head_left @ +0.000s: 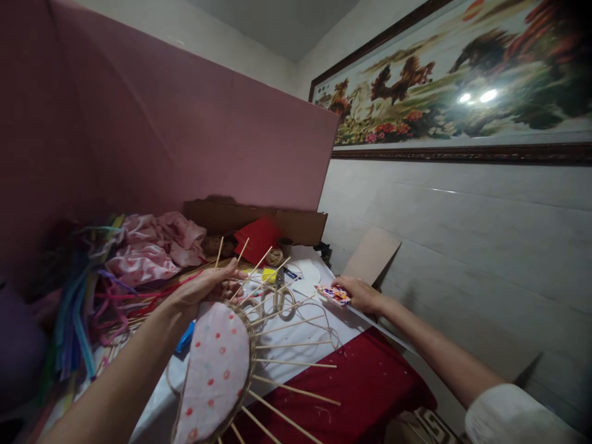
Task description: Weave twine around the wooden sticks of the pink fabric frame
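A half-round fan-like piece (217,364), faced in pale pink fabric with coral dots, has twine woven along its curved edge. Several thin wooden sticks (296,364) radiate from that edge. My left hand (215,283) is closed around its upper end, among the sticks. Off to the right, my right hand (361,293) grips a small floral-patterned item (333,295) in white, orange and purple, whose kind I cannot make out. Between my hands lie scissors (283,303) with large loop handles, partly behind the sticks. A loose twine strand (326,324) curls near the stick tips.
Pipe cleaners (74,327) in many colours and crumpled pink fabric (157,240) pile up at left. A twine roll (274,257), a red sheet (259,239) and a cardboard strip (300,223) stand at the back. A red cloth (370,376) covers the table's near right; a tiled wall borders the right.
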A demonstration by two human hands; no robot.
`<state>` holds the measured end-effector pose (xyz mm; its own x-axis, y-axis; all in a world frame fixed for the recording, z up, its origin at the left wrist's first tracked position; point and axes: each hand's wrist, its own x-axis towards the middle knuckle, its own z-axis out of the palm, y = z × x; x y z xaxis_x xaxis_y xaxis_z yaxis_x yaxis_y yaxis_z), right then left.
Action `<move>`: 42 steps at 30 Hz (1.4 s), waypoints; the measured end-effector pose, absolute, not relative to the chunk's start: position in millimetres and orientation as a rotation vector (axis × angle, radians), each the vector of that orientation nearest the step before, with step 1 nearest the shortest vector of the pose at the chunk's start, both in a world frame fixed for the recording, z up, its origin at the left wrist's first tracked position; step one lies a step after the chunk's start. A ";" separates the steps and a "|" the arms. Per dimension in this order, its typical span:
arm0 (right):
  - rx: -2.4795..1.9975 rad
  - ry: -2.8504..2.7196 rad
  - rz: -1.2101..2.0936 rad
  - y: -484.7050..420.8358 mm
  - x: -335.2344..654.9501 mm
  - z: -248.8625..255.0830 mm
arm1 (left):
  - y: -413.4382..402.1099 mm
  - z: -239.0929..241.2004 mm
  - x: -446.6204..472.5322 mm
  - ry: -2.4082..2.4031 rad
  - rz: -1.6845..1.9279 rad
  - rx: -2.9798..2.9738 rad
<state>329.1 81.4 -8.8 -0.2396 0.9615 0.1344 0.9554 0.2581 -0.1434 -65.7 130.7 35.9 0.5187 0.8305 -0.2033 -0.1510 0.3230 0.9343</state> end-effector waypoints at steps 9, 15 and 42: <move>-1.778 -2.293 0.091 103.7 310.4 -32.5 | 121.1 43.5 -59.4 0.764 0.745 1.005; -1.659 -2.068 -0.034 85.7 276.3 -1.0 | 119.7 42.4 -58.7 0.775 0.762 0.969; -1.210 -1.899 -0.078 26.3 159.2 25.5 | 117.4 42.6 -55.1 0.804 0.764 0.962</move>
